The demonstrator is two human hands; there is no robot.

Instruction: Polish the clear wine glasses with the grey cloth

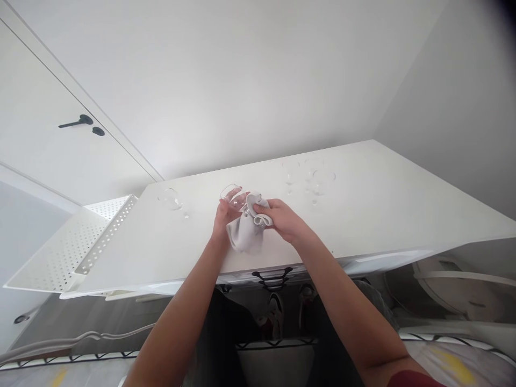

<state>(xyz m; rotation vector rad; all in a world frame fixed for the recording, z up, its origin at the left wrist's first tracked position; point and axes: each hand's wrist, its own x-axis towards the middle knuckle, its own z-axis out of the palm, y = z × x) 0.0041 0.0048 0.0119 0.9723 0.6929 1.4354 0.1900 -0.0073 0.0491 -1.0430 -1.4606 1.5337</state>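
Note:
My left hand [224, 214] is wrapped round a clear stemmed glass [234, 196], its bowl tilted up toward the left. A light grey cloth [245, 232] hangs bunched against the glass and covers its lower part. My right hand [279, 216] pinches the upper folds of this cloth, thumb on top. Both hands are close together over the white tabletop [193, 236]. Whether the right fingers also touch the glass is hidden by the cloth.
One clear wine glass [171, 200] stands to the left on the table. Several more glasses [320, 183] stand together on the right, toward the wall. White perforated panels [60, 252] adjoin the table's left end. Dark drawer handles [272, 277] show at the front edge.

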